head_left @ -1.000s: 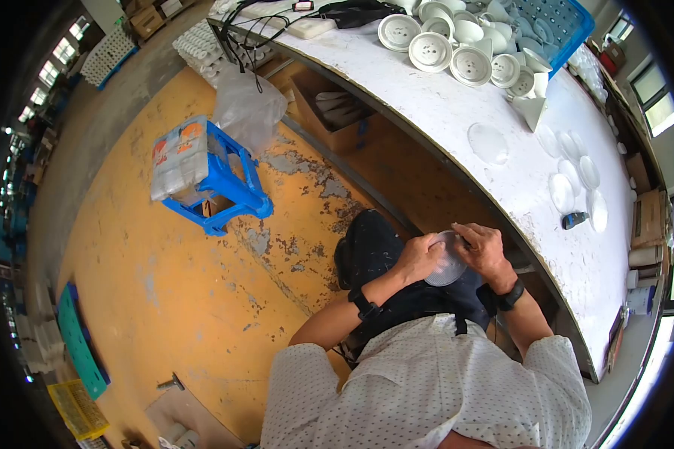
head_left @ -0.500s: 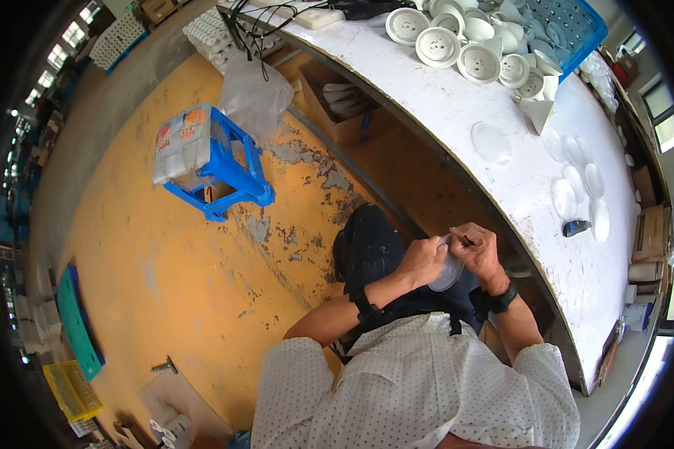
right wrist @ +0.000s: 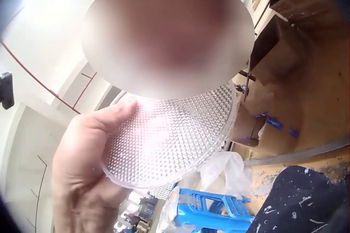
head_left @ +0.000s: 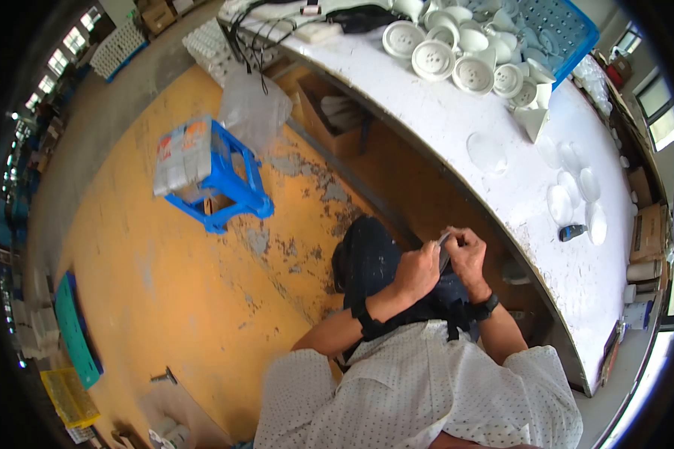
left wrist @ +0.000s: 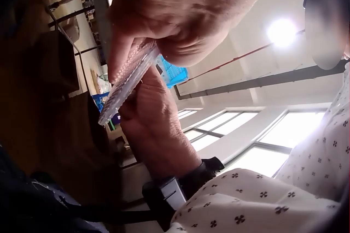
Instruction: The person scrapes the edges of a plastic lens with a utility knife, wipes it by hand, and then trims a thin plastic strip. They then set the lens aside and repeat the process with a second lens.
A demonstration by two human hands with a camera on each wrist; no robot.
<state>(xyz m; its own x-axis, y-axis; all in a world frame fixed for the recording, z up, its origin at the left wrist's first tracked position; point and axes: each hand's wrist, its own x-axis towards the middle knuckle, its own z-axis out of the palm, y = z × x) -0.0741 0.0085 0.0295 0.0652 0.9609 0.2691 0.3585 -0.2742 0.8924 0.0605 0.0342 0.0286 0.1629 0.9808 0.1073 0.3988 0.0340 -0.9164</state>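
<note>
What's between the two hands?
A clear textured disc, held by the left hand and right hand; nearly edge-on in the left wrist view, face showing in the right wrist view.

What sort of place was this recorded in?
Most likely a workshop or small factory: many matching white parts are heaped by a blue crate, pale discs lie on a long worktable, and the painted floor is chipped.

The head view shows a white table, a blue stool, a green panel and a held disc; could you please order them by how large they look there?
1. white table
2. blue stool
3. green panel
4. held disc, seen nearly edge-on and partly covered
</note>
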